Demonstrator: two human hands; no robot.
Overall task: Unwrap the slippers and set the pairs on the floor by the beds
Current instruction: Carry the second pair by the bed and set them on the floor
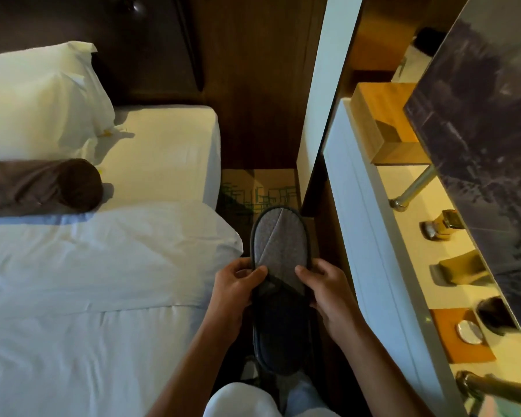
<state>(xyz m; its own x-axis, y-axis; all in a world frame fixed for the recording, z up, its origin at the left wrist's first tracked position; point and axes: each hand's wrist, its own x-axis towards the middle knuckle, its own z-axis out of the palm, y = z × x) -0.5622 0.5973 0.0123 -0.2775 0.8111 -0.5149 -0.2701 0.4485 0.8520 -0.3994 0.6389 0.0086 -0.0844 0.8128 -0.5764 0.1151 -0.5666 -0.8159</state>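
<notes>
A grey slipper [278,245] with dark trim is held flat in the air, toe pointing away, over the narrow strip of floor [260,188] between the bed and a white partition. It looks like a stacked pair; a darker sole shows below toward me. My left hand [238,288] grips its left edge with the thumb on top. My right hand [325,291] grips the right edge the same way. No wrapper is visible on it.
The bed [103,296] with white duvet, white pillow [39,100] and brown bolster [42,188] fills the left. A white partition [367,236] and a mirrored counter with small items stand on the right. Patterned carpet shows ahead. My legs are below.
</notes>
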